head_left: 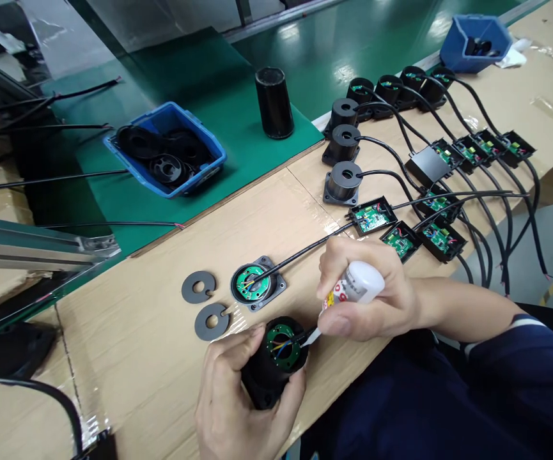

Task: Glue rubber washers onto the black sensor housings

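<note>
My left hand (242, 390) is wrapped round a black cylindrical housing (269, 383), tilted so its open end faces me. Inside it shows a round green circuit board (276, 332) with coloured wires. My right hand (367, 294) grips a small white glue bottle (365, 281), nozzle down, its tip at the housing's inner rim beside the cable. Just beyond lies a second housing (272, 291) with its board showing and a cable running to an open black box (373, 217) holding a circuit board. Two dark slotted rings (199, 287) lie left of it on the table.
Along the right stand several black housings (346, 182) cabled to open circuit boxes (442, 239). A blue bin (209, 176) of black parts and a black cylinder (275, 105) sit on the green mat. Another blue bin (453, 51) is at the far right. Loose cables (84, 176) reach in from the left.
</note>
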Tool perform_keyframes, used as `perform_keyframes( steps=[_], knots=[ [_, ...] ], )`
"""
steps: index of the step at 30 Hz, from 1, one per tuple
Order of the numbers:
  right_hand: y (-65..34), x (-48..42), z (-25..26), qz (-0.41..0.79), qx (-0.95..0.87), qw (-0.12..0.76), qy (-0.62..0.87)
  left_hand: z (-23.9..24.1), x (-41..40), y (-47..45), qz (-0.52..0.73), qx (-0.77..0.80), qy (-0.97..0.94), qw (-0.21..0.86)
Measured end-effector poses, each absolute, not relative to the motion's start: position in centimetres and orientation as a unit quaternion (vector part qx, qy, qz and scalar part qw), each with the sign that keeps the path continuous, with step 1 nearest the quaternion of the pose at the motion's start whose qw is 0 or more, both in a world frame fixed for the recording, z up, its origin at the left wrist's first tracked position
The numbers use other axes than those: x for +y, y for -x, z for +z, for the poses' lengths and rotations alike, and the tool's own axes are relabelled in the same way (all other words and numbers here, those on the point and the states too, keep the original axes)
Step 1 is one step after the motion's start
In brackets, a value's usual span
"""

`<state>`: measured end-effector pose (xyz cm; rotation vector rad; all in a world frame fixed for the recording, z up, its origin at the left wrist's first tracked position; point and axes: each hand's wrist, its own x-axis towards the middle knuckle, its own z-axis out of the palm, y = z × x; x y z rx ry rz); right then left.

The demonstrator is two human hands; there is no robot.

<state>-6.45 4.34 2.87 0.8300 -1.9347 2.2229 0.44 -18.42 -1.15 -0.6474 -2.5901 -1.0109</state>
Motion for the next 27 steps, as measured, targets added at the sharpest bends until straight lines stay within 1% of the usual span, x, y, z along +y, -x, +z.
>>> perform_keyframes(
  steps=[4, 12, 19, 27],
  knots=[
    [6.5, 4.1, 2.5, 0.701, -0.642, 0.078, -0.3, -1.0, -18.6, -0.3, -0.346, -0.889, 0.254, 0.16],
    [6.6, 3.9, 2.6, 0.664, -0.661, 0.117, -0.33, -1.0, -18.7, -0.5, -0.358, -0.884, 0.258, 0.158],
    [6.5, 4.1, 3.0, 0.64, -0.68, 0.101, -0.345, -0.6, -18.0, -0.5, -0.365, -0.881, 0.246, 0.173],
    [6.3, 4.0, 2.9, 0.654, -0.665, 0.096, -0.347, -0.3, -17.8, -0.1, -0.351, -0.879, 0.259, 0.195]
  ],
)
